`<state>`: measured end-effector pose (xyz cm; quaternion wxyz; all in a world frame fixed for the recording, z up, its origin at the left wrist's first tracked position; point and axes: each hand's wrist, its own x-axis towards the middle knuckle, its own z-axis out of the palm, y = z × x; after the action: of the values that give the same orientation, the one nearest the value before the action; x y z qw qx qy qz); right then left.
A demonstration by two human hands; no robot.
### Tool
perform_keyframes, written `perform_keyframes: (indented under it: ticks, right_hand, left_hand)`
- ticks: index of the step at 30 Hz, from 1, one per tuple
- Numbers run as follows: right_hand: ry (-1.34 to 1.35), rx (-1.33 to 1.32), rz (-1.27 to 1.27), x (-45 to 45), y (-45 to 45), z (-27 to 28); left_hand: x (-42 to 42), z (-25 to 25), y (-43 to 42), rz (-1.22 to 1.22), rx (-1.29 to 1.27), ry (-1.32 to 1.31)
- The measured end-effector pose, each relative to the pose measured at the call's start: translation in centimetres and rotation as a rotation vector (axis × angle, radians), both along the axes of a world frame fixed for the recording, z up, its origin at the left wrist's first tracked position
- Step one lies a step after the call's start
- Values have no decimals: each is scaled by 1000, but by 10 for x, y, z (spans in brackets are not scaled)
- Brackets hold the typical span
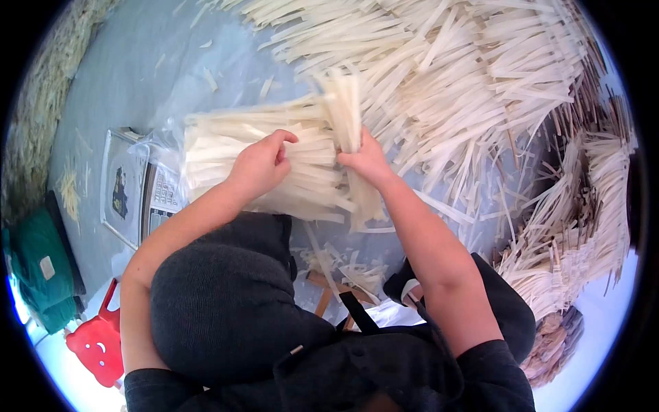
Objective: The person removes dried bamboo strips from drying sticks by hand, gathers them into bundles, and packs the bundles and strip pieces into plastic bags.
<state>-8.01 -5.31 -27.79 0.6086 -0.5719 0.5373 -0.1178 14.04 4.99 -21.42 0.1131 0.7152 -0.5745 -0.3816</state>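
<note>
My right hand (pixel 365 161) is closed around an upright bundle of pale, flat strips (pixel 345 113), thumb on the near side. The bundle's upper end is slightly blurred. A wide stack of the same strips (pixel 226 154) lies to its left, the strips running sideways. Over this stack is my left hand (pixel 264 163), its fingers partly curled and a gap showing between index finger and thumb. I see nothing held in it. Whether its underside touches the strips I cannot tell.
A large spread of loose strips (pixel 439 75) covers the upper right. Darker-ended bundles (pixel 583 220) lie along the right edge. Left of the stack stands a device with a keypad (pixel 165 187), perhaps a scale. A red plastic object (pixel 99 347) and green fabric (pixel 44 268) are lower left.
</note>
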Motion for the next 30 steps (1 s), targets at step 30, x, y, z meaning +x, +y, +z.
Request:
perform_keyframes:
  ticks: [30]
  right_hand:
    - [-510, 495, 181, 109, 67, 141]
  left_hand:
    - [14, -81, 144, 868, 286, 1478]
